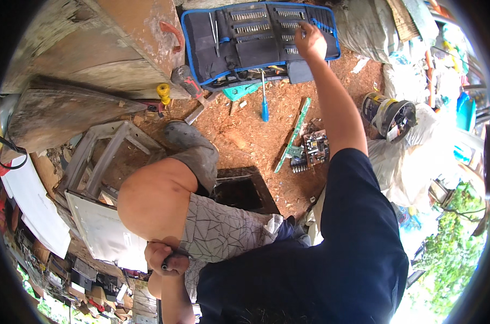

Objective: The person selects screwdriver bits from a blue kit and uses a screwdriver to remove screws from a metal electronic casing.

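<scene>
My right hand (311,44) reaches over a black fabric tool case (261,51) with blue edging, which lies unfolded at the far side. Its fingers are pinched together at the rows of small screwdriver bits (250,28); whatever is between them is too small to make out. Down by my bare knee, my left hand (166,259) is closed around a dark handle with a round, hollow-looking end (164,265). A pair of thin metal tools (214,33) sits in the case's left panel. Just in front of the case lies a blue-handled screwdriver (265,108).
A long green circuit board (293,135) and a brown one with components (316,147) rest on the dirt floor. To the right stands a black bucket (388,116). On the left are a hammer (202,105), a yellow-handled tool (163,93) and a grey metal frame (107,156).
</scene>
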`<action>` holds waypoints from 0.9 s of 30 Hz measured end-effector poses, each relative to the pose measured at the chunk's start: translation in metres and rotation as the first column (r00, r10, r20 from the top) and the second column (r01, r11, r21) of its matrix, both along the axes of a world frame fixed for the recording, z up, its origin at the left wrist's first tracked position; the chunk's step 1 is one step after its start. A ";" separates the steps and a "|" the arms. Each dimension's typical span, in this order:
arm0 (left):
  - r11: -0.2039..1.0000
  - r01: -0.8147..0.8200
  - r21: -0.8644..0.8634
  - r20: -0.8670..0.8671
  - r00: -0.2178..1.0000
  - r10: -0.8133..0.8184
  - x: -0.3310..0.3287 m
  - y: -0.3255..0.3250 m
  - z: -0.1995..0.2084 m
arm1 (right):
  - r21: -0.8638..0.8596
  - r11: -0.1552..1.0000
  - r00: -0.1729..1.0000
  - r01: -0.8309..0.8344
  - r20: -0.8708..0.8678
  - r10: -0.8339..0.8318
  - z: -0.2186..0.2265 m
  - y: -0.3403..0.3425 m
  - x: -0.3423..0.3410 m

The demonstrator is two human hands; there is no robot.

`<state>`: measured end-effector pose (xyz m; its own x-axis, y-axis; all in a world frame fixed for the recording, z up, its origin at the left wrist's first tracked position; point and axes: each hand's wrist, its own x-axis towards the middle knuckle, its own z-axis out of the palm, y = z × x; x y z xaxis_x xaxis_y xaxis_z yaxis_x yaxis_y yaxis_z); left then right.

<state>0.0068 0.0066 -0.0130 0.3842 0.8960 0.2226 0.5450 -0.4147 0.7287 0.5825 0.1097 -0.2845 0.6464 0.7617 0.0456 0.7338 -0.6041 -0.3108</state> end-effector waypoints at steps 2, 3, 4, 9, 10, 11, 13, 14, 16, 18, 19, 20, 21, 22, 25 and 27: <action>1.000 -0.018 0.004 0.006 1.000 0.018 -0.001 -0.002 -0.002 | -0.128 0.992 0.995 -0.004 -0.097 -0.009 -0.003 -0.020 -0.026; 1.000 -0.021 -0.001 0.024 0.999 0.021 -0.001 -0.002 -0.003 | -0.088 0.995 0.998 -0.055 -0.048 0.050 0.000 -0.029 -0.049; 1.000 -0.027 -0.006 0.036 0.999 0.027 -0.002 -0.005 -0.003 | -0.049 0.993 0.994 -0.111 -0.003 0.111 0.001 -0.034 -0.076; 0.998 0.054 0.033 -0.012 0.998 -0.054 -0.008 0.001 0.000 | 0.030 0.992 0.992 -0.125 -0.028 0.125 -0.017 -0.035 -0.135; 0.998 0.056 0.034 -0.012 0.998 -0.056 -0.008 0.002 0.000 | 0.069 0.994 0.993 -0.081 -0.086 0.087 -0.016 -0.035 -0.137; 0.998 0.050 0.043 -0.010 0.999 -0.050 -0.006 0.002 0.000 | 0.107 0.993 0.988 -0.041 -0.145 0.056 -0.013 -0.032 -0.137; 0.997 0.040 0.059 -0.006 0.999 -0.040 -0.003 0.002 0.000 | 0.142 0.990 0.978 0.016 -0.208 0.014 -0.006 -0.028 -0.137; 0.997 0.029 0.065 0.002 1.000 -0.029 0.000 0.002 0.000 | 0.166 0.986 0.973 0.028 -0.229 0.011 -0.004 -0.030 -0.137; 0.997 0.009 0.077 0.018 1.000 -0.010 0.006 0.004 0.000 | 0.213 0.976 0.963 0.054 -0.271 0.006 -0.002 -0.037 -0.136; 0.999 0.010 0.051 0.032 0.999 -0.012 0.005 0.002 -0.001 | 0.236 0.971 0.937 0.035 -0.345 0.050 0.002 -0.049 -0.135; 0.999 0.012 0.038 0.040 0.999 -0.013 0.004 0.002 -0.001 | 0.202 0.979 0.926 0.014 -0.372 0.064 0.007 -0.060 -0.137; 0.999 0.016 0.045 0.036 0.999 -0.018 0.003 0.002 -0.001 | 0.169 0.986 0.915 -0.007 -0.397 0.074 0.012 -0.070 -0.139; 0.998 0.020 0.051 0.031 0.999 -0.022 0.003 0.003 -0.002 | 0.170 0.985 0.935 -0.029 -0.345 0.087 0.013 -0.076 -0.139; 0.998 0.024 0.058 0.026 0.999 -0.025 0.003 0.003 -0.002 | 0.230 0.973 0.913 -0.019 -0.392 0.111 0.008 -0.082 -0.137; 0.997 0.029 0.068 0.030 0.999 -0.031 0.003 0.003 -0.002 | 0.384 0.921 0.838 0.066 -0.522 0.157 0.006 -0.093 -0.136; 0.997 0.031 0.065 0.022 0.999 -0.032 0.002 0.003 -0.001 | 0.334 0.764 0.591 0.552 -0.803 -0.076 -0.003 -0.085 -0.129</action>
